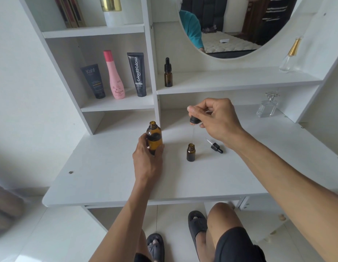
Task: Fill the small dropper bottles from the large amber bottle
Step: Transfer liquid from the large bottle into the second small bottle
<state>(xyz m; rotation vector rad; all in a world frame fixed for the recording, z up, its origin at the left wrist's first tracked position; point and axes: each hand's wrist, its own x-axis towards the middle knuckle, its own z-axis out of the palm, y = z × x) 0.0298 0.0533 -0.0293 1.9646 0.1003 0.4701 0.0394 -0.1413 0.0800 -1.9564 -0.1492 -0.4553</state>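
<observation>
The large amber bottle [154, 136] stands uncapped on the white desk [107, 176], and my left hand [147, 157] grips its lower body. My right hand [217, 120] pinches a black-capped dropper [194, 121] whose glass tube hangs straight down, its tip just above the open mouth of a small amber bottle [190, 152] standing on the desk. A second black dropper cap [215, 146] lies on its side to the right of that small bottle. Another small dropper bottle [168, 73], capped, stands on the shelf above.
The left cubby holds a grey tube [93, 81], a pink bottle [116, 76] and a dark tube [138, 74]. Clear glass perfume bottles [268, 106] [290, 55] stand at the right. A round mirror [230, 25] hangs above. My knees and slippers are below the desk edge.
</observation>
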